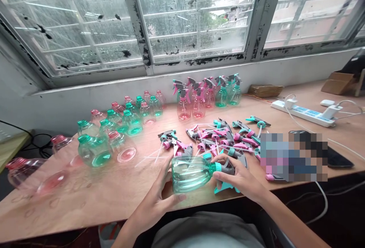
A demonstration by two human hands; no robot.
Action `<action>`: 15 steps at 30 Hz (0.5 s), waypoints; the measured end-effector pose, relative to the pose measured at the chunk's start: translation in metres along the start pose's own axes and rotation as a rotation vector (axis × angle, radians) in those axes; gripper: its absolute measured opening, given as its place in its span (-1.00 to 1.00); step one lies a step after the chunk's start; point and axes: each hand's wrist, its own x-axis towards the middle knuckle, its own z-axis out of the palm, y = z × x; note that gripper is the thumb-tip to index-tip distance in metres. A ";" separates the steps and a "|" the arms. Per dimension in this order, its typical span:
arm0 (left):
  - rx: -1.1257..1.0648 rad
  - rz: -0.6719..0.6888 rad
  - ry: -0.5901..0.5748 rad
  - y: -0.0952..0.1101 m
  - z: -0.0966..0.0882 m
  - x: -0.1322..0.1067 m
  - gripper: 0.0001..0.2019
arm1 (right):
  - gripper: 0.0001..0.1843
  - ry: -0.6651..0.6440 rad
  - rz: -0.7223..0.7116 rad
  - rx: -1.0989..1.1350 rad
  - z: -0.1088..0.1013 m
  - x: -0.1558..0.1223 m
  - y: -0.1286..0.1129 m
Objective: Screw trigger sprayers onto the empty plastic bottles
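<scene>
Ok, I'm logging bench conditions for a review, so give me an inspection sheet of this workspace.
Surface: wooden table, plywood top.
Job's things: green bottle on its side, trigger head at its neck; loose trigger heads behind; headless bottles left; finished sprayers by the wall.
Clutter: phone, cardboard box, brown packet at right.
Grippers: left hand cups the bottle's base; right hand grips the trigger head.
Cables: power strip with white leads; black cables far left.
Surroundings: grimy barred window.

A pixelated block [293, 157] at right centre hides part of the pile of pink and teal plastic trigger heads [222, 138]. The left edge cuts off a clear pink plastic bottle [25, 170]. The right hand [242, 179] half-covers a grey-and-teal trigger head [229, 169].
</scene>
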 end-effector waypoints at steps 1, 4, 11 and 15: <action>0.005 0.003 -0.015 0.000 0.000 0.000 -0.11 | -0.61 -0.011 0.005 0.010 0.000 0.000 0.000; 0.024 0.003 -0.030 0.000 -0.001 0.000 -0.11 | -0.62 -0.037 0.004 0.050 -0.001 0.001 0.002; 0.104 0.016 -0.001 -0.002 0.000 -0.002 -0.15 | -0.63 -0.100 -0.009 0.176 -0.001 0.004 0.002; 0.095 -0.031 -0.020 -0.005 -0.001 -0.001 -0.06 | -0.65 -0.095 -0.022 0.183 0.001 0.004 0.002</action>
